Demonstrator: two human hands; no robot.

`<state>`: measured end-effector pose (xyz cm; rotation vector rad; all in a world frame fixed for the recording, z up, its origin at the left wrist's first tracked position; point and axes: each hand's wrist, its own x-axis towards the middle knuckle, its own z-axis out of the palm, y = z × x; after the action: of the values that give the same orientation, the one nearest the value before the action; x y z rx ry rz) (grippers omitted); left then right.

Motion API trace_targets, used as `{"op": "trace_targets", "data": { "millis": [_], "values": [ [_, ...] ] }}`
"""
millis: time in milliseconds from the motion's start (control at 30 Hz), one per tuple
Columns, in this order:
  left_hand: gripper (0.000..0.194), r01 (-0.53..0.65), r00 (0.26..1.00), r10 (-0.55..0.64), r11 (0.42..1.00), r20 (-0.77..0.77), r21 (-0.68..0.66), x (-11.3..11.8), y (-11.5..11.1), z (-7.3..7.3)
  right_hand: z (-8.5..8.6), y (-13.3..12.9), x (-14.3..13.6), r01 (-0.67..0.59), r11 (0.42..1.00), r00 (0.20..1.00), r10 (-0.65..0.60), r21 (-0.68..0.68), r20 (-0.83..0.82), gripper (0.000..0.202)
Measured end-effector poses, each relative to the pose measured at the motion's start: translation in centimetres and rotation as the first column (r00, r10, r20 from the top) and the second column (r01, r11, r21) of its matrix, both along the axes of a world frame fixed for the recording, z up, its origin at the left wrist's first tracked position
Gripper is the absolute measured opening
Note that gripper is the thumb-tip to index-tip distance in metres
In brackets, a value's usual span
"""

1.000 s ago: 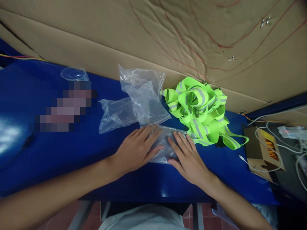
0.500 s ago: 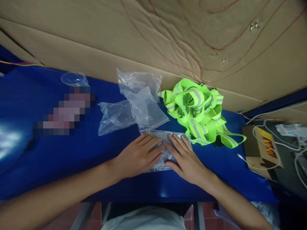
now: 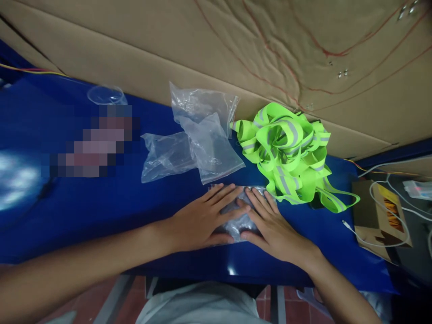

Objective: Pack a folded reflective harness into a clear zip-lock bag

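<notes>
A clear plastic bag [image 3: 236, 220] lies flat on the blue table near its front edge. Across its left part rests my left hand [image 3: 199, 218], palm down with the fingers spread. My right hand [image 3: 273, 225] presses on the bag's right part, fingers also apart, their tips close to those of the left. Both hands cover much of the bag. Just beyond them are more clear bags [image 3: 216, 148], overlapping. A tangled heap of neon green straps with grey stripes [image 3: 286, 153] sits beyond my right hand and comes close to the bag's corner.
A blurred-out object [image 3: 97, 144] lies on the left of the blue table [image 3: 151, 202], near a clear round item [image 3: 106, 95]. An open cardboard box [image 3: 378, 216] and white cables [image 3: 371, 243] are at the right. Cardboard sheeting [image 3: 135, 54] stands along the back.
My left hand's fingers have spread wider over the bag. My right hand stays on it. The whole view has shifted slightly.
</notes>
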<state>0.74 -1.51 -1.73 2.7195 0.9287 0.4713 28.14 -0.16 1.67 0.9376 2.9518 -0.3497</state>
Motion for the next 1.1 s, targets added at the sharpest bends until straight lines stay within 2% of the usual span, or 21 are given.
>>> {"op": "trace_targets", "data": {
  "millis": [167,333,467,767,933,1100],
  "values": [
    [0.083,-0.019,1.000,0.019,1.000,-0.014,-0.024,0.2,-0.3,0.1,-0.5,0.2,0.1,-0.006,1.000,1.000,0.006,-0.012,0.001,0.068],
    [0.098,-0.037,0.999,0.035,0.996,-0.030,-0.079,0.4,-0.4,0.3,-0.6,0.2,-0.1,0.006,1.000,1.000,-0.006,-0.010,-0.005,0.070],
    [0.102,-0.028,0.999,0.025,0.993,-0.027,-0.112,0.5,-0.3,0.1,-0.7,0.3,0.0,0.014,0.999,1.000,-0.014,-0.030,-0.020,0.073],
    [0.082,-0.002,1.000,0.003,0.968,0.005,-0.250,0.0,0.2,1.0,-0.8,0.9,0.4,0.018,0.993,0.998,-0.026,-0.116,-0.061,0.084],
    [0.062,-0.019,0.988,0.045,0.985,0.148,-0.171,-0.3,0.4,0.7,-0.6,1.2,0.5,0.022,0.992,0.997,-0.031,-0.127,-0.072,0.082],
    [0.042,-0.116,0.978,0.106,0.992,0.177,0.043,0.1,0.7,1.1,-0.4,1.4,0.6,0.016,0.995,0.996,-0.025,-0.095,-0.090,0.077]
  ]
}}
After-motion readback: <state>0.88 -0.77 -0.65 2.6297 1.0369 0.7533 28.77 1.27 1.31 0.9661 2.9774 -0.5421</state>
